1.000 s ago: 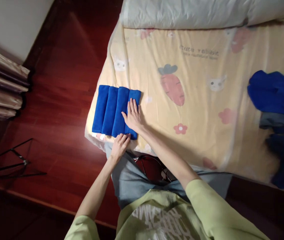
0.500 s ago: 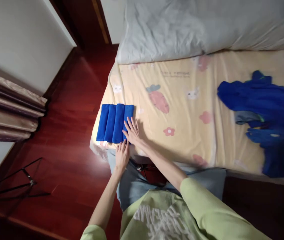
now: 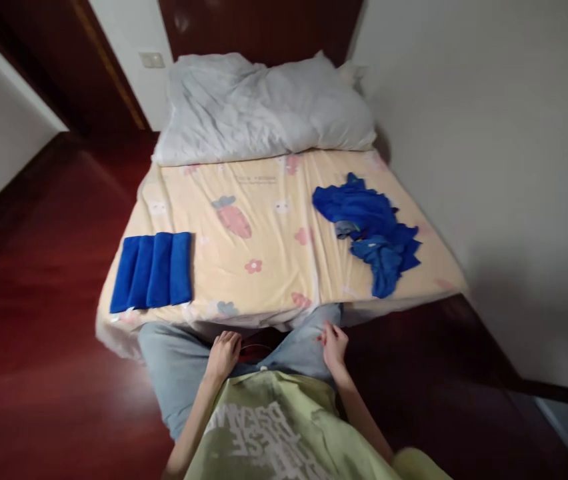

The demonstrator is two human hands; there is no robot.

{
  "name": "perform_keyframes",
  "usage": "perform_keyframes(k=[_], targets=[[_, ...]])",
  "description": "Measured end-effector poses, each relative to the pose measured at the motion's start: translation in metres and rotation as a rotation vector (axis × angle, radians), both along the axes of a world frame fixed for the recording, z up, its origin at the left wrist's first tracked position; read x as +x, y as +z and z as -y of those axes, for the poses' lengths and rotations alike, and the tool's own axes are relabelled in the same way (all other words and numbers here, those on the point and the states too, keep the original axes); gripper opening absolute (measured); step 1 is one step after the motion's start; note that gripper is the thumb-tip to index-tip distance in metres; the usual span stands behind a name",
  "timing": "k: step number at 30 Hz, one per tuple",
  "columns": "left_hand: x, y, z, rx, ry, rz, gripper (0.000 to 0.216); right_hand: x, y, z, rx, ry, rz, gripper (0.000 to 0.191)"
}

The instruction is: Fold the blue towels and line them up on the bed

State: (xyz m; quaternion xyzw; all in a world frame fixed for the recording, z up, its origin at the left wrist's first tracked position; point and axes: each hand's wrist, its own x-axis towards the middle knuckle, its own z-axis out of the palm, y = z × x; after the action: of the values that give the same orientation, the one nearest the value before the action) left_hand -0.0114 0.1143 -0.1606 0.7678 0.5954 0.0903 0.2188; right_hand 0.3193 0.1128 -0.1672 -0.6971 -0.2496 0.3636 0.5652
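My left hand (image 3: 223, 353) rests on my left thigh in light jeans, fingers curled in with nothing in them. My right hand (image 3: 335, 343) lies on the right thigh, fingers loosely apart and empty. Both hands sit just short of the bed's near edge (image 3: 264, 313). A row of several folded blue towels (image 3: 153, 271) lies side by side at the near left corner of the yellow cartoon sheet. A heap of unfolded blue cloths (image 3: 371, 233) lies on the right side of the bed, beyond my right hand.
A crumpled grey pillow or quilt (image 3: 264, 107) spans the head of the bed. A white wall (image 3: 489, 167) runs along the bed's right side. Dark red wooden floor (image 3: 29, 300) lies to the left, and a doorway (image 3: 64, 60) stands at the far left.
Both hands have left the folded towels and drawn back onto my thighs. The view has swung right and pulled back, taking in the whole bed and the blue heap.
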Motion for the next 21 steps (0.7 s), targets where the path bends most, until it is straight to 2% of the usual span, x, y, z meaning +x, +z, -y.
perform_keyframes(k=[2,5,8,10,12,14,16,18,21], targets=[[0.027,0.006,-0.013,-0.032,-0.139,0.033,0.031,0.005,-0.003,-0.011,-0.006,-0.020,-0.046,0.044],[0.063,0.010,-0.013,-0.128,-0.309,0.082,0.034,0.009,-0.014,-0.014,-0.002,0.019,-0.085,0.045],[0.084,-0.006,0.000,-0.280,-0.383,0.169,0.034,0.009,-0.023,-0.010,0.042,0.019,-0.120,0.047],[0.083,-0.024,0.006,-0.393,-0.340,0.282,0.031,0.009,-0.025,-0.011,0.069,0.006,-0.137,0.046],[0.073,-0.043,0.005,-0.487,-0.182,0.343,0.034,0.009,-0.023,-0.014,0.079,0.012,-0.115,0.045],[0.059,-0.057,-0.001,-0.553,0.017,0.263,0.037,0.008,-0.019,-0.017,0.066,0.041,-0.055,0.044],[0.047,-0.066,-0.009,-0.595,0.151,0.121,0.039,0.006,-0.016,-0.020,0.048,0.083,0.011,0.045],[0.041,-0.071,-0.012,-0.621,0.195,0.035,0.038,0.005,-0.016,-0.022,0.041,0.129,0.032,0.044],[0.042,-0.078,-0.010,-0.606,0.099,0.050,0.034,0.012,-0.018,-0.032,0.055,0.181,-0.038,0.042]])
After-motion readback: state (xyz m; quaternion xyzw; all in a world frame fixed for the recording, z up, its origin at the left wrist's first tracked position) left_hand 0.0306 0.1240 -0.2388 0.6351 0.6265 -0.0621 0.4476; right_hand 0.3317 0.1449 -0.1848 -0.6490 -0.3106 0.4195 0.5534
